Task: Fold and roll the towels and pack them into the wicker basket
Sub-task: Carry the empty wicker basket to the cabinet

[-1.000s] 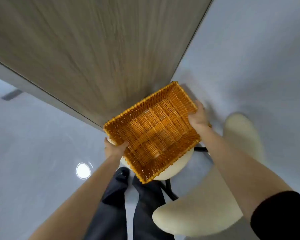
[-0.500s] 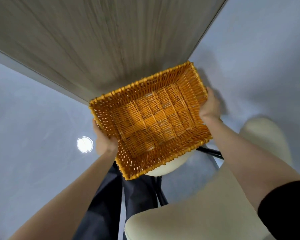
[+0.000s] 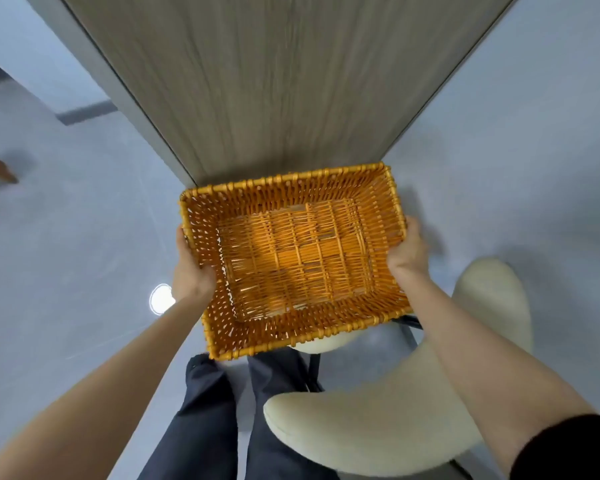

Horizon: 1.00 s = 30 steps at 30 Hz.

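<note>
Left hand (image 3: 192,271): grips the left end wall of the wicker basket (image 3: 293,332), curled over the rim.
Right hand (image 3: 408,255): grips the right end wall, curled over the rim.
Forearms: bare, both reaching forward.
Right upper arm: black sleeve (image 3: 568,448).

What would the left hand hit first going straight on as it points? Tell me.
Probably the table, at its grey side edge just ahead of the left hand gripping the wicker basket; depth is unclear.
</note>
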### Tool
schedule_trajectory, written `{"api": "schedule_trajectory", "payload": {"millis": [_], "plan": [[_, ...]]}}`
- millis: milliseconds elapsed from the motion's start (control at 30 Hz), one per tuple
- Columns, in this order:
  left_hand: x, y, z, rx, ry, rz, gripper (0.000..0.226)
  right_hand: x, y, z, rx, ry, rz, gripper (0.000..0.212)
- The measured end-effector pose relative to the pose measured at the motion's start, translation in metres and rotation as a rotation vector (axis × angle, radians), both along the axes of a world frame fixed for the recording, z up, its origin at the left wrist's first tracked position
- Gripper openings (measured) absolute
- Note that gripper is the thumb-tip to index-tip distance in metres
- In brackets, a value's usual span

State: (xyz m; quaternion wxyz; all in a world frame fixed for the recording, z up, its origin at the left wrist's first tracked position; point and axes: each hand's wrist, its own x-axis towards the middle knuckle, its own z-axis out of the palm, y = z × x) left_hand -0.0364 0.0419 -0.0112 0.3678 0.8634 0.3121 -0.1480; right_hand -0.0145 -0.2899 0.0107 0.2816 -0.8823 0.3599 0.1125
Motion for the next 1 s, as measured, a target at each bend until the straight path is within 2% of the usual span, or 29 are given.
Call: {"api": "schedule_trajectory", "payload": {"millis": [333,400,567,800,1000], "plan": [[-0.049,0.115,0.057,-0.086,-0.206,0.033,0.053,-0.052,0.107,0.070,-0.075,-0.041,0.136,0.035],[-0.062,0.147,0.064,-0.077,-0.231,0.027,0.057,-0.066,0.136,0.079,-0.080,-0.043,0.177,0.034],[-0.097,0.235,0.082,0.000,-0.216,0.035,0.061,-0.090,0.218,0.103,-0.055,-0.073,0.260,0.031],[-0.126,0.334,0.098,0.073,-0.196,0.062,0.062,-0.100,0.318,0.119,-0.102,-0.019,0.352,0.034],[-0.130,0.410,0.108,0.133,-0.162,0.101,0.065,-0.089,0.395,0.115,-0.103,0.002,0.438,0.023]]}}
